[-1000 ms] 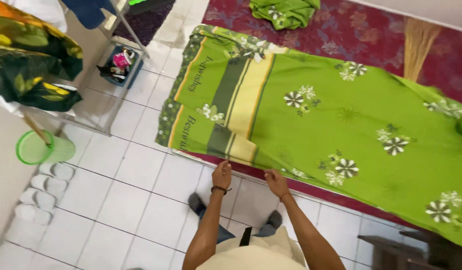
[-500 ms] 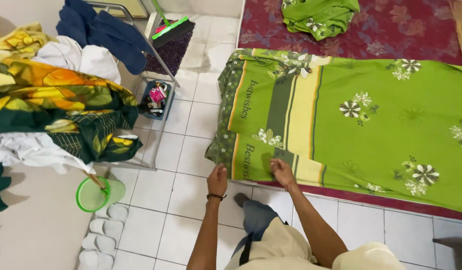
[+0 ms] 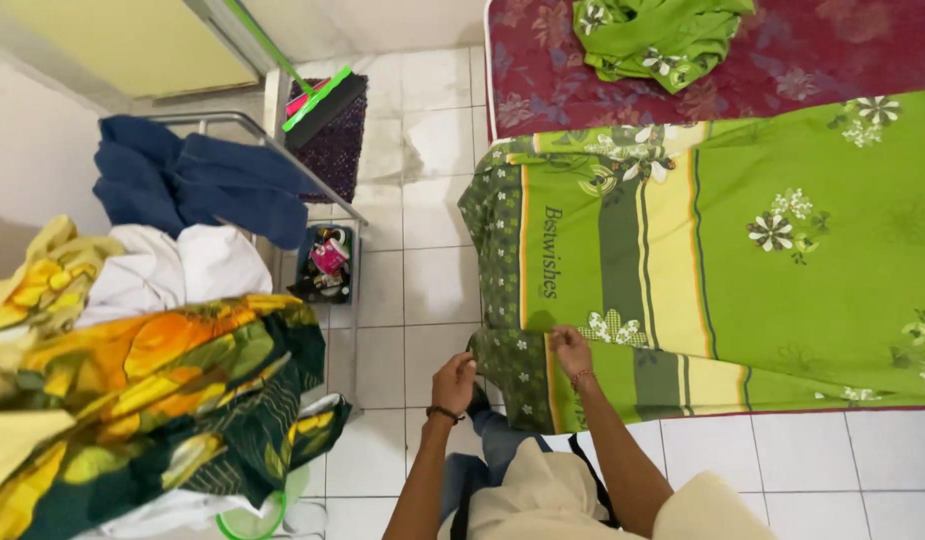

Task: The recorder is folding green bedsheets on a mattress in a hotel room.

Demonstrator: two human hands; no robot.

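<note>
A small dark bin (image 3: 326, 265) is seen on the white tiled floor (image 3: 423, 280) under a metal rack (image 3: 283, 150); crumpled packets in pink, red and green are packed inside it, their labels too small to be told. Along the sheet's border a line of dark lettering is printed, running up the pale green stripe just right of the dark flowered edge.

The left hand (image 3: 453, 381) is closed on the corner of the green bed sheet (image 3: 743, 250), the fingers curled over the dark green edge; a dark band is worn at the wrist. The right hand (image 3: 573, 351) is also closed in a pinch on the same edge, a little higher and to the right, with a thin bracelet at its wrist. Between the two hands the corner is held lifted and folded back on itself.

The green bed sheet is spread over a mattress (image 3: 783, 60) covered in dark red flowered cloth, its near corner hanging over the floor tiles. It is bright green with white flowers, and is banded in yellow, dark green and pale green toward the border. A second green cloth (image 3: 663, 35) is bunched on the mattress above it.

Blue towels (image 3: 198, 185) are draped over the rack, and a pile of white, orange and dark green laundry (image 3: 153, 370) lies at the left. A green-handled broom (image 3: 318, 100) is leaned by the wall.
</note>
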